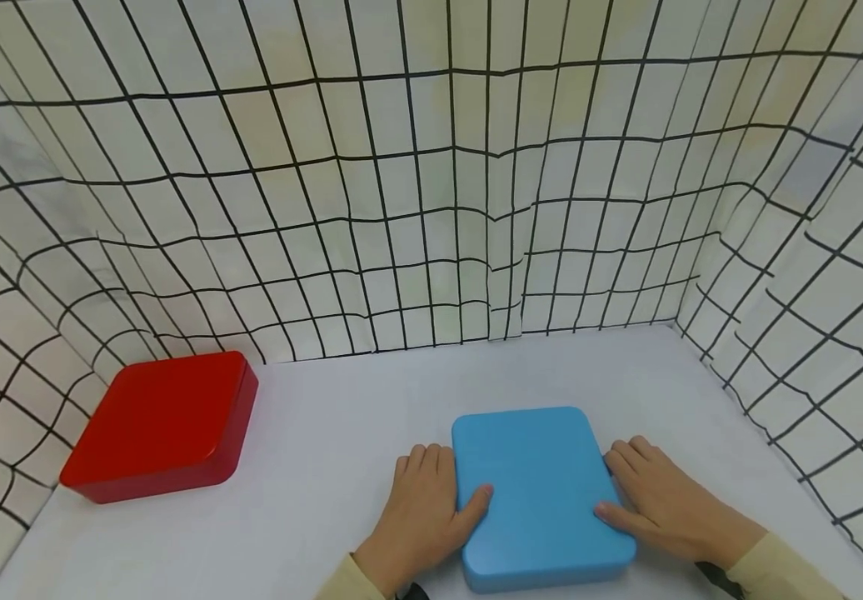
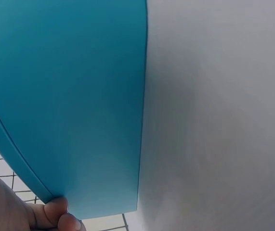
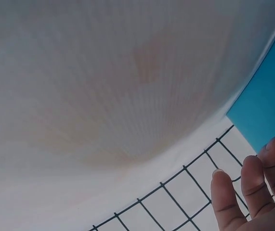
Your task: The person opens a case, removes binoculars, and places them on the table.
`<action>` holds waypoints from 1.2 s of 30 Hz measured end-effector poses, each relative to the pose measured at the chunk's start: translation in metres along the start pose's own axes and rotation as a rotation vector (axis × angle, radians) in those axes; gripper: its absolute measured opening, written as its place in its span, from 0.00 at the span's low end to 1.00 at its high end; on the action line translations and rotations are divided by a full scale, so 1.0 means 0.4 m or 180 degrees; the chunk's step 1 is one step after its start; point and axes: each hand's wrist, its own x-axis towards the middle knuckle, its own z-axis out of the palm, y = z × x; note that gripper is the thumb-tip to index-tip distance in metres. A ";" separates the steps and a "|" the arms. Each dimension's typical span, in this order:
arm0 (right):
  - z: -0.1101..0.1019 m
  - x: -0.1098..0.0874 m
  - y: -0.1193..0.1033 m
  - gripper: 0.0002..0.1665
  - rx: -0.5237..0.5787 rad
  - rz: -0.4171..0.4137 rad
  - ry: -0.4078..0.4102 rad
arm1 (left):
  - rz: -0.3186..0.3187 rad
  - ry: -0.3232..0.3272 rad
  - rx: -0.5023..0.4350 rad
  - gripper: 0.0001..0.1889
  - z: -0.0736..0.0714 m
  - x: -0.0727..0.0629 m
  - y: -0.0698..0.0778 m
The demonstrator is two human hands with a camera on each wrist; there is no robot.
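A flat light-blue box (image 1: pixel 536 492) with rounded corners lies on the white table. At its left side is my left hand (image 1: pixel 427 508), thumb over the top edge and fingers along the side; in the left wrist view fingertips (image 2: pixel 60 216) curl at the edge of the blue box (image 2: pixel 79 120). On the opposite side my right hand (image 1: pixel 664 500) touches the box, its thumb on the top edge. The right wrist view shows the right fingers (image 3: pixel 226 197) loosely bent and spread, some apart from the blue box (image 3: pixel 267 101).
A red box (image 1: pixel 169 425) of similar shape sits at the far left, near the wall. White walls with a black grid (image 1: pixel 379 242) enclose the white tabletop (image 1: pixel 341 417) at the back and both sides.
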 end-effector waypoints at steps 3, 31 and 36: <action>0.003 -0.001 -0.001 0.29 0.0005 -0.0016 0.0030 | 0.0020 0.0039 0.0011 0.28 0.001 -0.004 0.000; 0.010 -0.022 0.039 0.28 -0.0219 -0.0221 0.0211 | 0.0114 0.0119 0.0106 0.28 0.011 0.004 0.032; 0.004 -0.022 0.036 0.26 -0.0158 -0.0228 0.0189 | 0.0103 0.0059 0.0132 0.29 0.009 0.005 0.032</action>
